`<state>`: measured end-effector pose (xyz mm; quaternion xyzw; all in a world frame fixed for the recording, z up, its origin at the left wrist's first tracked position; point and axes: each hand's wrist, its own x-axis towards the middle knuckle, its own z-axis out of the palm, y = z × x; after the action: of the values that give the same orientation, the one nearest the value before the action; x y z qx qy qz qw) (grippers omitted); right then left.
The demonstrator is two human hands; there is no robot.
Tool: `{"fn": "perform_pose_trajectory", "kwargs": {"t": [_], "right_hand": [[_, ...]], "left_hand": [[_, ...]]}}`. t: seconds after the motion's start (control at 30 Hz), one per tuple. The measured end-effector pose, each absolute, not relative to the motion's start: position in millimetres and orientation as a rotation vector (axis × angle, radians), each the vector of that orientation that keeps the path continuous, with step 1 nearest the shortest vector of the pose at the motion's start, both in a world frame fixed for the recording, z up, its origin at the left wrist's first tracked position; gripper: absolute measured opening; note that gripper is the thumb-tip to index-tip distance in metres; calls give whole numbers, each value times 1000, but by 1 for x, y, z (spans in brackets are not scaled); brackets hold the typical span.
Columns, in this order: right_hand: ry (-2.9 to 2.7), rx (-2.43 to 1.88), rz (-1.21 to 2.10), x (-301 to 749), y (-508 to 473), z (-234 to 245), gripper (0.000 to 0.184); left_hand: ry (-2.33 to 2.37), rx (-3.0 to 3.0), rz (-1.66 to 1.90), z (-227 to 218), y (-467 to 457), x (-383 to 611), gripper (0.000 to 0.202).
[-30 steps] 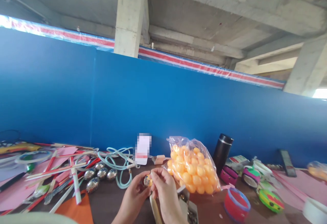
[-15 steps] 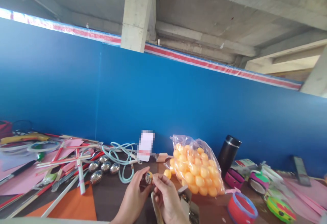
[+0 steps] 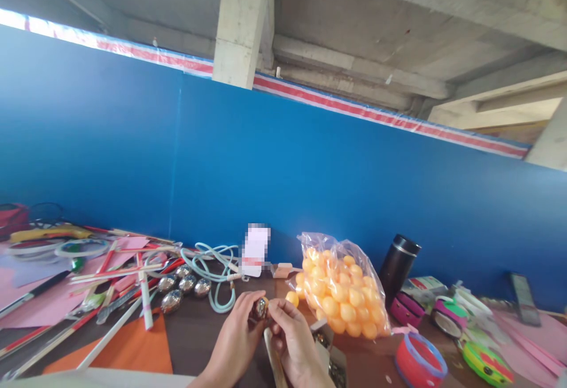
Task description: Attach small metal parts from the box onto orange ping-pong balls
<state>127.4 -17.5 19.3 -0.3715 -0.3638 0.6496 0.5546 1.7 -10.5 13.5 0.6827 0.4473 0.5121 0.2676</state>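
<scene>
My left hand [image 3: 238, 336] is closed round a small shiny ball [image 3: 261, 307], silver with a touch of yellow, holding it between thumb and fingers. Close against it, my right hand [image 3: 289, 330] is pinched at the ball's right side; whatever its fingertips hold is too small to make out. A pale beige strip [image 3: 273, 357] shows below the right fingers and runs down to the frame's edge. Several mirror-like silver balls [image 3: 171, 302] lie to the left of my hands. A single yellow ball [image 3: 292, 299] rests just beyond my right hand.
A clear bag of yellow balls [image 3: 342, 299] stands right of my hands, with a black bottle [image 3: 399, 267] behind it. Open small boxes [image 3: 337, 367] sit by my right wrist. Sticks, orange paper [image 3: 146, 349] and a pale blue cord [image 3: 208, 253] lie left.
The ball in my left hand has turned, so more silver and less yellow faces me. Both hands stay together at nearly the same place. The view has shifted slightly.
</scene>
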Motion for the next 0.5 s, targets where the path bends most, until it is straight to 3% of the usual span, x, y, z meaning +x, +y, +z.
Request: {"fn": "perform_pose_trajectory", "kwargs": {"t": [0.5], "right_hand": [[-747,-769,1641,131,-16,16,16]], "left_hand": [[1222,1877,1350,16,-14,1,34]]}}
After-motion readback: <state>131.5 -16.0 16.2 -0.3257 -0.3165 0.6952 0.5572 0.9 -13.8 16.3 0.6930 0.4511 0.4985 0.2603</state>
